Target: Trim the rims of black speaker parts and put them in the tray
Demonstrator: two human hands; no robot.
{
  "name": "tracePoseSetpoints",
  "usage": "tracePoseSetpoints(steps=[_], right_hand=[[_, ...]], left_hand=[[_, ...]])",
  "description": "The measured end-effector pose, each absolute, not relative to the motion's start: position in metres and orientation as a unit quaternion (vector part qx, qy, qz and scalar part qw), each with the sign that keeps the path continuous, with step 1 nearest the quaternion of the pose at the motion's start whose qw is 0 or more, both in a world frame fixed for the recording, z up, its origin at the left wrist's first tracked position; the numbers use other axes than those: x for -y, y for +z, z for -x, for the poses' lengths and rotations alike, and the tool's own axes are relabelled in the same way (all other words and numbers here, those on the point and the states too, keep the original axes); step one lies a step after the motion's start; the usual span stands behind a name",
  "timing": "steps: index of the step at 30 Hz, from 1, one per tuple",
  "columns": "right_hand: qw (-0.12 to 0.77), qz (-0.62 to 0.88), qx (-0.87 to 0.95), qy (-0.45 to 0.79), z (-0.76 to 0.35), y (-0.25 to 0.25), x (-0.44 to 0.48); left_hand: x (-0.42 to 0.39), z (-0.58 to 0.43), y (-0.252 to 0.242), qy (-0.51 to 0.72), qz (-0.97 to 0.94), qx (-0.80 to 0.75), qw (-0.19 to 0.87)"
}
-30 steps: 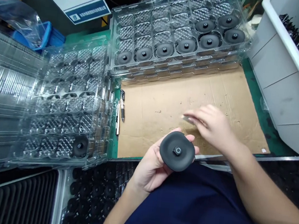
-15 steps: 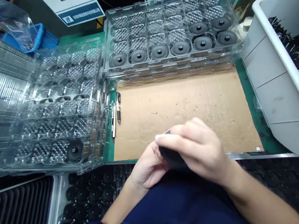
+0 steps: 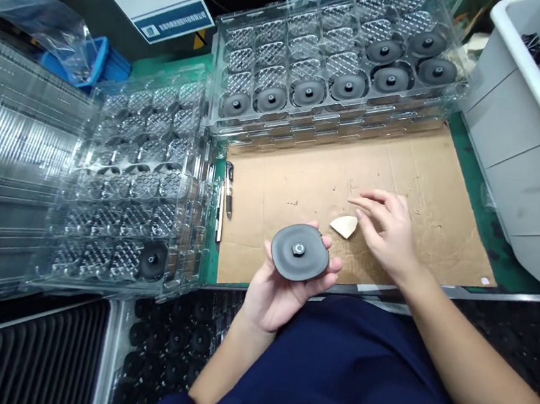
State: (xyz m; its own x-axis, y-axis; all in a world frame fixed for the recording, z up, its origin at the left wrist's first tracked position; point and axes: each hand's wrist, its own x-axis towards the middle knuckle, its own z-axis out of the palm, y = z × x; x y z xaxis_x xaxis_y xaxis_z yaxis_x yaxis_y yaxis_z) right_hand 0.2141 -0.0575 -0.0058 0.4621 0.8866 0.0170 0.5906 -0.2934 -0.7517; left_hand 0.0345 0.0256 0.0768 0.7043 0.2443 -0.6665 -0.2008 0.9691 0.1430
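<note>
My left hand [image 3: 274,292] holds a round black rubber disc [image 3: 299,252] with a small metal hub in its middle, face up, over the near edge of a brown cardboard sheet [image 3: 400,158]. My right hand [image 3: 387,230] rests on the cardboard just to the right, fingers stretched out and apart, with nothing in it. A small cream triangular piece [image 3: 344,226] lies on the cardboard by its fingertips.
A clear blister tray [image 3: 287,43] at the back holds several black discs along its front rows. Stacked clear trays [image 3: 133,168] stand at the left, one disc [image 3: 152,260] in a near pocket. A grey bin [image 3: 534,120] is at the right. Two pens [image 3: 225,197] lie beside the cardboard.
My right hand covered the disc half a second ago; it has now pulled away to the right onto the cardboard, and the cream piece lies there. The disc shows again in my left hand.
</note>
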Motion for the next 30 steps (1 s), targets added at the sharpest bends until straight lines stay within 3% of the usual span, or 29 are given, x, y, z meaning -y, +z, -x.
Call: tracePoseSetpoints(steps=[3, 5, 9, 12, 14, 18, 23, 30], right_hand=[[0.394, 0.750, 0.468, 0.250, -0.216, 0.019, 0.055], [0.408, 0.734, 0.464, 0.281, -0.213, 0.030, 0.055], [0.434, 0.723, 0.437, 0.312, -0.202, 0.040, 0.061], [0.473, 0.712, 0.416, 0.310, -0.199, 0.049, 0.066], [0.487, 0.690, 0.411, 0.343, -0.200, 0.058, 0.068], [0.474, 0.611, 0.355, 0.526, -0.207, 0.072, 0.065], [0.463, 0.462, 0.227, 0.722, -0.217, 0.072, 0.054], [0.462, 0.387, 0.195, 0.774, -0.223, 0.068, 0.047]], left_hand=[[-0.026, -0.038, 0.077, 0.123, -0.079, -0.375, 0.916], [-0.023, -0.040, 0.075, 0.169, -0.213, -0.392, 0.879], [-0.019, -0.042, 0.067, 0.228, -0.569, -0.408, 0.677], [-0.021, -0.041, 0.064, 0.205, -0.675, -0.362, 0.609], [-0.023, -0.040, 0.066, 0.198, -0.689, -0.346, 0.606], [-0.024, -0.039, 0.070, 0.185, -0.674, -0.344, 0.627], [-0.022, -0.036, 0.071, 0.096, -0.575, -0.343, 0.736], [-0.026, -0.034, 0.072, 0.040, -0.506, -0.339, 0.792]])
